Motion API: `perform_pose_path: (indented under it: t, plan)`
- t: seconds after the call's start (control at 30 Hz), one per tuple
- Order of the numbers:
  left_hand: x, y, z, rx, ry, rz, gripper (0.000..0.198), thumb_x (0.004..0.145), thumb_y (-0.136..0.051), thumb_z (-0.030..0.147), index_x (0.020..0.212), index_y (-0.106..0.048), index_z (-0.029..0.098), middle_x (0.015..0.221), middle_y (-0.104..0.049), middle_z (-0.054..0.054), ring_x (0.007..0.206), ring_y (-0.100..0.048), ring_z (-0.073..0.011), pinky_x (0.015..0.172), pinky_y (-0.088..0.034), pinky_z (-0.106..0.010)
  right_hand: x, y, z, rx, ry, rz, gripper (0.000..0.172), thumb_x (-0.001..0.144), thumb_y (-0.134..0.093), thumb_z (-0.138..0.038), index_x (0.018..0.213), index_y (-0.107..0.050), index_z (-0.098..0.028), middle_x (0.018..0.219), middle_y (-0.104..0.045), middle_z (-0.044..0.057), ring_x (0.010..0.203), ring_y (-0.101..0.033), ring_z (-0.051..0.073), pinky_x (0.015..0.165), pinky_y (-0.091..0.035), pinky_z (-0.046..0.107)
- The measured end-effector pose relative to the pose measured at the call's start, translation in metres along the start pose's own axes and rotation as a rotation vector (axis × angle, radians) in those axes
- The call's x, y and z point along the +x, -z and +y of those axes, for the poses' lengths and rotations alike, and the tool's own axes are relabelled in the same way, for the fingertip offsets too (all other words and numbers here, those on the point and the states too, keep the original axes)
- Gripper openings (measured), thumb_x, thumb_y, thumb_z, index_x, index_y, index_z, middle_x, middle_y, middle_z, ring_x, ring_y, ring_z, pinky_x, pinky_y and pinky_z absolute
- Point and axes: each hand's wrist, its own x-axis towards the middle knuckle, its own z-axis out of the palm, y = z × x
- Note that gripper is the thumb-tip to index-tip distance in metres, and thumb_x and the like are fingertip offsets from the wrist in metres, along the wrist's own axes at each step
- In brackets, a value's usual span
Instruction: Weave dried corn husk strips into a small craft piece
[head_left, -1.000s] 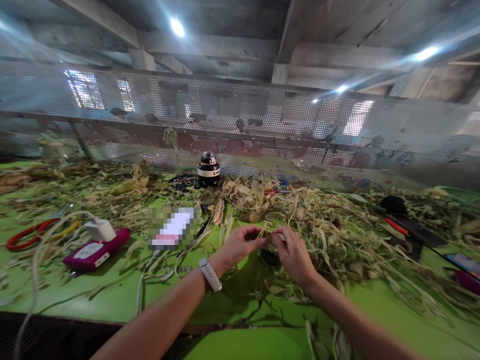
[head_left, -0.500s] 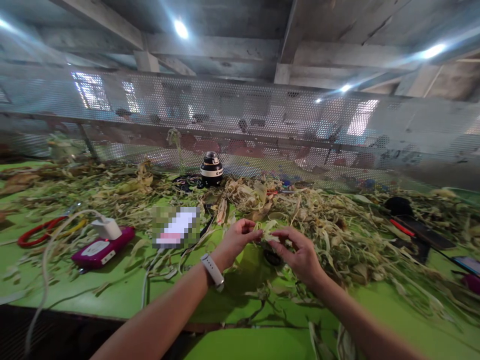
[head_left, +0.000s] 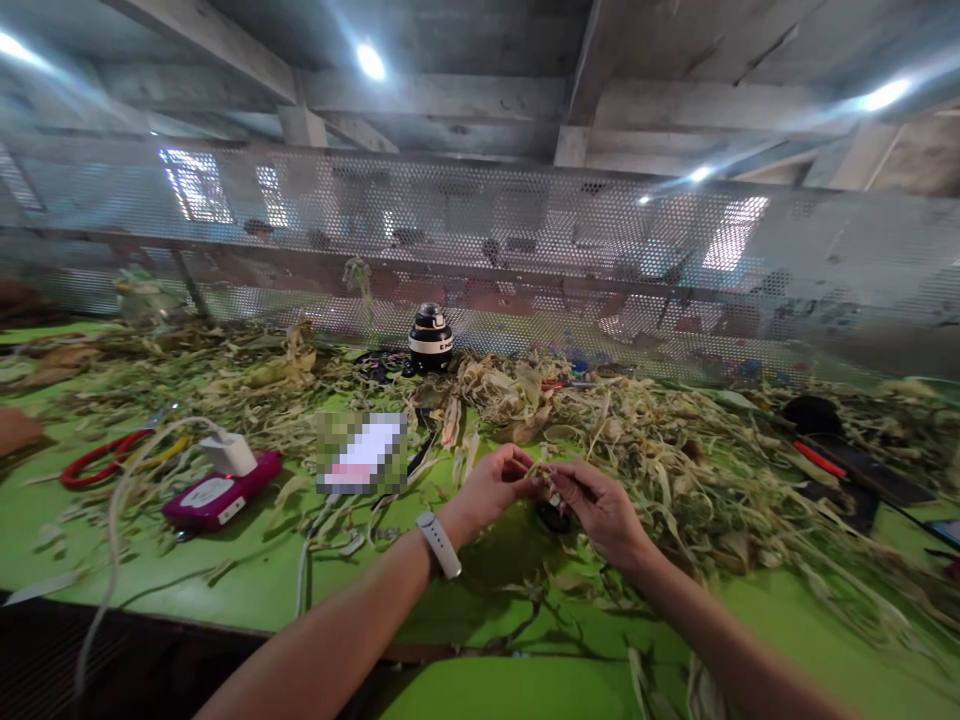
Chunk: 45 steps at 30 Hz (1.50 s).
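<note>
Above the green table [head_left: 225, 580], my left hand [head_left: 496, 484] and my right hand [head_left: 600, 505] meet fingertip to fingertip. Both pinch a thin pale strip of dried leaf [head_left: 546, 469] held between them. A white watch band [head_left: 439, 545] circles my left wrist. A small dark round object [head_left: 553, 516] lies on the table just below the hands, partly hidden by them. A big heap of dried husk strips [head_left: 675, 470] spreads to the right of my hands.
A magenta power bank [head_left: 217, 495] with a white charger plug [head_left: 229, 455] and cable lies at left, beside red-handled scissors [head_left: 94, 460]. A black-and-white jar [head_left: 430, 338] stands by the perforated metal screen [head_left: 525, 250]. Phones and dark tools [head_left: 832, 465] lie at right.
My fingertips parted slightly half a second ago and have now closed together again on the strip. The view has shifted a little to the left.
</note>
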Motion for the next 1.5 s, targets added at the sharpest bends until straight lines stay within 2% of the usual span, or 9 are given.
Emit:
perform_pose_path:
  t: [0.17, 0.3, 0.47, 0.6, 0.83, 0.93, 1.07, 1.23, 1.5]
  plan:
    - [0.001, -0.001, 0.0, -0.004, -0.045, 0.016, 0.047, 0.049, -0.081, 0.042, 0.074, -0.051, 0.016, 0.062, -0.059, 0.004, 0.062, -0.057, -0.0114, 0.066, -0.044, -0.027, 0.002, -0.001, -0.003, 0.005, -0.046, 0.032, 0.03, 0.085, -0.049, -0.035, 0.11, -0.056, -0.019, 0.07, -0.057, 0.001, 0.059, -0.054, 0.013, 0.054, -0.047, 0.024]
    - [0.0, -0.002, 0.001, -0.001, -0.019, 0.011, 0.048, 0.05, -0.081, 0.042, 0.077, -0.049, 0.018, 0.059, -0.059, 0.005, 0.058, -0.056, -0.0108, 0.064, -0.043, -0.026, 0.004, -0.002, -0.005, 0.084, -0.133, 0.041, 0.029, 0.079, -0.053, -0.039, 0.1, -0.048, -0.019, 0.066, -0.055, -0.002, 0.053, -0.052, 0.011, 0.05, -0.043, 0.023]
    - [-0.001, -0.001, -0.002, 0.071, -0.009, -0.028, 0.049, 0.052, -0.079, 0.044, 0.078, -0.048, 0.018, 0.057, -0.056, 0.005, 0.055, -0.051, -0.0094, 0.056, -0.037, -0.023, 0.005, -0.001, -0.001, 0.108, -0.169, -0.048, 0.03, 0.076, -0.056, -0.04, 0.094, -0.044, -0.019, 0.066, -0.054, -0.003, 0.054, -0.05, 0.011, 0.05, -0.04, 0.023]
    - [-0.001, -0.002, -0.003, 0.175, -0.07, -0.092, 0.043, 0.058, -0.075, 0.044, 0.08, -0.05, 0.017, 0.056, -0.051, 0.006, 0.053, -0.046, -0.0085, 0.053, -0.033, -0.022, 0.005, 0.0, 0.004, 0.062, -0.162, -0.089, 0.024, 0.077, -0.054, -0.034, 0.093, -0.045, -0.018, 0.066, -0.055, -0.002, 0.057, -0.052, 0.012, 0.053, -0.041, 0.024]
    - [-0.005, -0.003, 0.0, 0.322, -0.166, -0.129, 0.032, 0.067, -0.069, 0.038, 0.087, -0.054, 0.018, 0.061, -0.054, 0.004, 0.059, -0.05, -0.0116, 0.058, -0.038, -0.023, 0.004, 0.002, 0.01, 0.036, -0.131, -0.078, 0.02, 0.077, -0.055, -0.027, 0.093, -0.048, -0.018, 0.065, -0.057, -0.002, 0.059, -0.056, 0.012, 0.054, -0.044, 0.024]
    - [-0.005, -0.002, -0.001, 0.357, -0.162, -0.125, 0.032, 0.067, -0.068, 0.036, 0.089, -0.055, 0.018, 0.061, -0.053, 0.003, 0.058, -0.049, -0.012, 0.057, -0.037, -0.023, 0.004, 0.004, 0.009, 0.005, -0.134, -0.069, 0.018, 0.076, -0.056, -0.027, 0.09, -0.049, -0.018, 0.069, -0.06, -0.001, 0.063, -0.059, 0.014, 0.056, -0.046, 0.025]
    - [-0.004, -0.001, -0.001, 0.369, -0.151, -0.125, 0.033, 0.067, -0.069, 0.036, 0.09, -0.055, 0.016, 0.062, -0.054, 0.002, 0.06, -0.05, -0.0123, 0.059, -0.038, -0.024, 0.004, 0.007, 0.005, -0.015, -0.208, -0.028, 0.017, 0.074, -0.059, -0.032, 0.08, -0.049, -0.019, 0.065, -0.06, -0.001, 0.059, -0.058, 0.014, 0.054, -0.046, 0.026]
    - [-0.003, 0.0, 0.001, 0.325, -0.126, -0.105, 0.038, 0.064, -0.072, 0.038, 0.09, -0.055, 0.017, 0.063, -0.054, 0.002, 0.062, -0.051, -0.0128, 0.061, -0.039, -0.025, 0.003, 0.007, -0.002, -0.142, -0.219, -0.006, 0.019, 0.077, -0.057, -0.037, 0.072, -0.057, -0.018, 0.062, -0.059, 0.0, 0.056, -0.055, 0.014, 0.054, -0.044, 0.025]
    - [-0.002, 0.002, 0.002, 0.283, -0.08, -0.089, 0.042, 0.062, -0.073, 0.041, 0.091, -0.054, 0.016, 0.061, -0.053, 0.004, 0.057, -0.048, -0.0106, 0.056, -0.036, -0.023, 0.002, 0.008, -0.005, -0.084, -0.144, -0.091, 0.014, 0.079, -0.055, -0.031, 0.081, -0.06, -0.018, 0.07, -0.062, 0.002, 0.061, -0.059, 0.015, 0.059, -0.048, 0.027]
